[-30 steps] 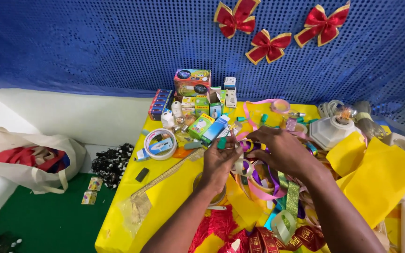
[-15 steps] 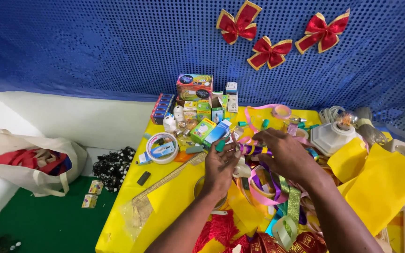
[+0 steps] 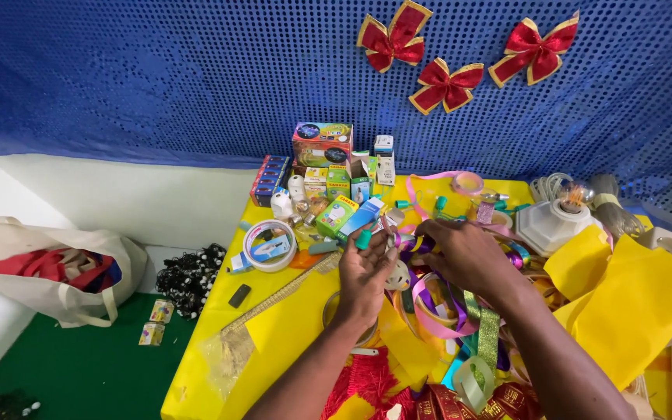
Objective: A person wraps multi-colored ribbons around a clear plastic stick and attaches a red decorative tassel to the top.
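Note:
My left hand (image 3: 367,274) is raised over the yellow table (image 3: 211,365), fingers curled around a small teal-tipped object (image 3: 363,238). Close to its right, my right hand (image 3: 467,253) lies palm down on a heap of coloured ribbons (image 3: 437,311), its fingertips pinched on a thin ribbon strand near the left hand. What passes between the two hands is partly hidden by the fingers. Pink, purple and green ribbon loops lie under and around both wrists.
A tape roll (image 3: 270,245) and several small boxes (image 3: 336,214) stand at the table's back left. A white lamp holder with a bulb (image 3: 558,222) and yellow paper sheets (image 3: 631,303) lie to the right. A cloth bag (image 3: 56,272) sits on the green floor at the left. Red bows (image 3: 445,84) hang on the blue wall.
Both hands stay together over the ribbons and have shifted slightly toward me. The view has tilted, so the table sits lower in the frame.

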